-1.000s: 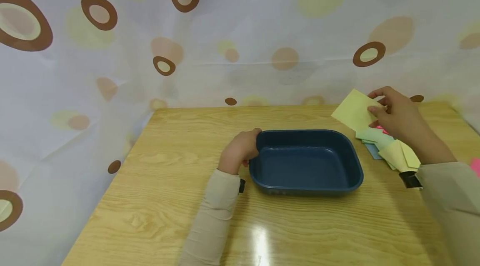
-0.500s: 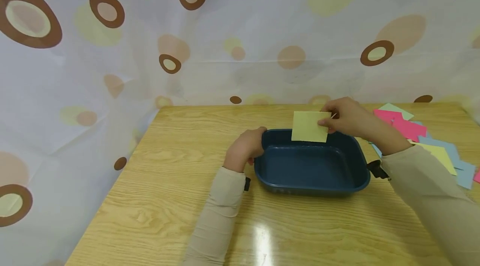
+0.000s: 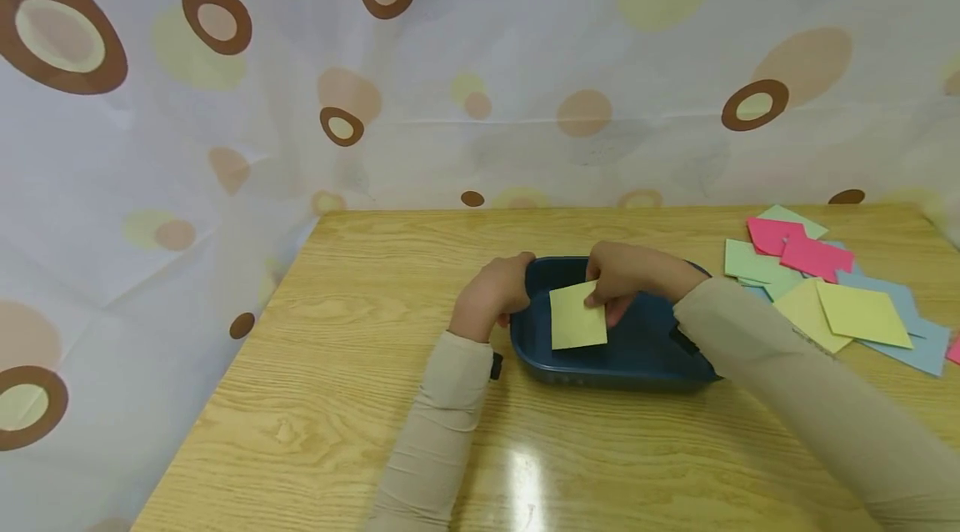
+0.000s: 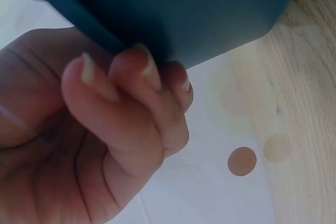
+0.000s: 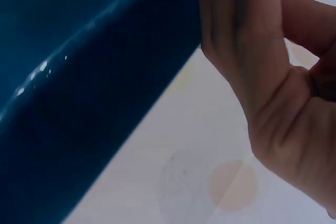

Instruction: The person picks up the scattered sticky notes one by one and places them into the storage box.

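A dark blue rectangular basin [image 3: 645, 340] stands on the wooden table. At its left end my left hand [image 3: 491, 294] grips the rim; in the left wrist view the curled fingers [image 4: 131, 114] lie against the basin's outer wall [image 4: 199, 14]. My right hand [image 3: 626, 273] reaches over the basin and pinches a yellow sticky note [image 3: 577, 317] by its right edge. The note hangs inside the basin's left half. In the right wrist view the right hand [image 5: 273, 66] is beside the blue wall [image 5: 94, 114], and the note is out of sight there.
Right of the basin lies a loose spread of sticky notes: pink ones [image 3: 817, 257], green ones [image 3: 753, 263], blue ones [image 3: 926, 348] and yellow ones [image 3: 862, 315]. A spotted white curtain [image 3: 525, 157] stands along the back and left of the table [image 3: 337, 399].
My right hand has carried the yellow sticky note from above the pile leftward and down into the basin. The left hand has stayed at the basin's left rim.
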Tool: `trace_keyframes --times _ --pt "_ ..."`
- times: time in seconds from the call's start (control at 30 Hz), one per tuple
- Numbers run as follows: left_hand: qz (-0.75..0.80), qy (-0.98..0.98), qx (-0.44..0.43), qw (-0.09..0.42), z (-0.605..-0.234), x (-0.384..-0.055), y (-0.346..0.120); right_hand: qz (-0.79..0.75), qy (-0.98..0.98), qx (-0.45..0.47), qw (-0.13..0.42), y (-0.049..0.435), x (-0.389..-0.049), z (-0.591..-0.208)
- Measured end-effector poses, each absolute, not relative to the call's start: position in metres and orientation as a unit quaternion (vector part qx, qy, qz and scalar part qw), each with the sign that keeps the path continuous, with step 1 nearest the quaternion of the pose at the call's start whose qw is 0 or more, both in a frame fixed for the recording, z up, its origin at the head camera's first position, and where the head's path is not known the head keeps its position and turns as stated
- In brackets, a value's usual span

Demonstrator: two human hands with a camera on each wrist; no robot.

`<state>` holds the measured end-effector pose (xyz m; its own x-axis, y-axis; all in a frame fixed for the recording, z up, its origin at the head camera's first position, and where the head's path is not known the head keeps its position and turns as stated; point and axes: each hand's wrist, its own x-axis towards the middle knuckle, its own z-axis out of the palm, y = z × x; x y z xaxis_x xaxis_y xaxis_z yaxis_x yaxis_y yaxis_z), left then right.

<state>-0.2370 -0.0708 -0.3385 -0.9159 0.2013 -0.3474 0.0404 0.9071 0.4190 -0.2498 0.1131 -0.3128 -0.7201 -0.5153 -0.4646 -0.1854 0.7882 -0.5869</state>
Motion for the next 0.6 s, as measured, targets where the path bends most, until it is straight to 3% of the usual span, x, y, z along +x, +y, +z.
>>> trace_keyframes --times 0.3,0.6 --pt "0.211 0.954 0.054 0.205 -0.338 -0.237 -0.07 -0.223 0.887 -0.178 0.364 0.085 -0.263 -0.325" --pt "0.207 0.957 0.059 0.194 -0.338 -0.235 -0.071 -0.203 0.903 -0.123 0.357 0.069 -0.268 -0.341"
